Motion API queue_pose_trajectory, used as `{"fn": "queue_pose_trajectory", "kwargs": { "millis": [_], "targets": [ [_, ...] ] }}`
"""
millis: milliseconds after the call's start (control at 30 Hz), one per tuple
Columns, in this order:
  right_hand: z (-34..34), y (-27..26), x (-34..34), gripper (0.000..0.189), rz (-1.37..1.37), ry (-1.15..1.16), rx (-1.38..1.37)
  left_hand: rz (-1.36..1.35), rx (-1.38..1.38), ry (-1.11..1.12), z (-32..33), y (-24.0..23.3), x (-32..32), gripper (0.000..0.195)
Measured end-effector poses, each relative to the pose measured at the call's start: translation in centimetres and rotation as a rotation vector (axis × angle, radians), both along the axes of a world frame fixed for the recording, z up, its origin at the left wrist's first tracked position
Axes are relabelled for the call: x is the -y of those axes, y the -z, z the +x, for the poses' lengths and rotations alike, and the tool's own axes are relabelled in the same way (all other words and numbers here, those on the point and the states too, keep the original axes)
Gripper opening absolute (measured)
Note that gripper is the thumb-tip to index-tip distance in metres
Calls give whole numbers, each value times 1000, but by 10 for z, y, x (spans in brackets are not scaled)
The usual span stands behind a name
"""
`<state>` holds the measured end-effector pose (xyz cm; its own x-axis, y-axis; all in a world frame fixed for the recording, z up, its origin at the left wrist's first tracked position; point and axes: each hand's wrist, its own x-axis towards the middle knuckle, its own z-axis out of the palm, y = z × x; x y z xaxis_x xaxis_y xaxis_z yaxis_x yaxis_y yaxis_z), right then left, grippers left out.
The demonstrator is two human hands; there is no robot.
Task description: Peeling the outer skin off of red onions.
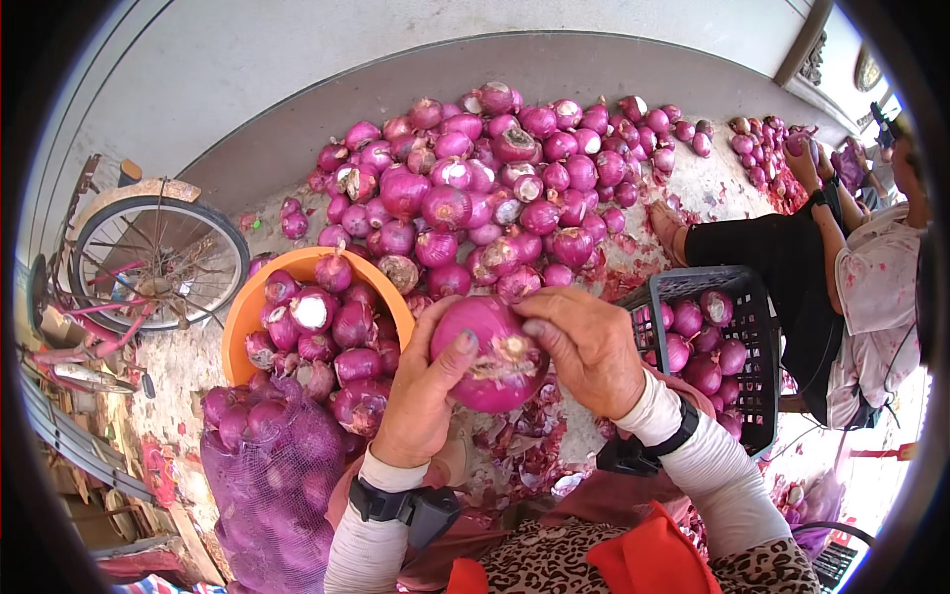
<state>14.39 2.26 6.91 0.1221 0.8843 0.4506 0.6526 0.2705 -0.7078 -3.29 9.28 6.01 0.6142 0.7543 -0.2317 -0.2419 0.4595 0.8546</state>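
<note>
A large red onion (490, 354) is held up before me, its root end facing the camera. My left hand (427, 379) grips it from the left, thumb on its front. The thumb and fingers of my right hand (582, 345) press on its upper right side. Beneath lie loose onion skins (531, 445) on the floor. To the left, an orange tub (241, 319) holds many red onions, and a purple mesh sack (271, 490) full of onions leans below it. A black plastic crate (764, 356) with onions stands to the right of my right hand.
A big heap of red onions (460, 193) lies ahead against the wall (594, 67). A bicycle wheel (159, 260) stands at the left. On the right sits another person (883, 260), holding an onion; more onions and skins lie beyond.
</note>
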Motion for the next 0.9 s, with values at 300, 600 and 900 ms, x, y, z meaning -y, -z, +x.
{"fn": "queue_pose_trajectory", "kwargs": {
  "millis": [300, 600, 900],
  "targets": [
    [-5, -2, -5, 15, -47, 5, -367, -438, 251, -120, -8, 4, -9, 56],
    [-23, 13, -9, 35, -127, -126, -672, -649, 388, -155, -7, -2, -8, 74],
    [-20, 21, -14, 35, -185, -97, -491, -624, 533, -98, -21, 6, -13, 69]
  ]
}}
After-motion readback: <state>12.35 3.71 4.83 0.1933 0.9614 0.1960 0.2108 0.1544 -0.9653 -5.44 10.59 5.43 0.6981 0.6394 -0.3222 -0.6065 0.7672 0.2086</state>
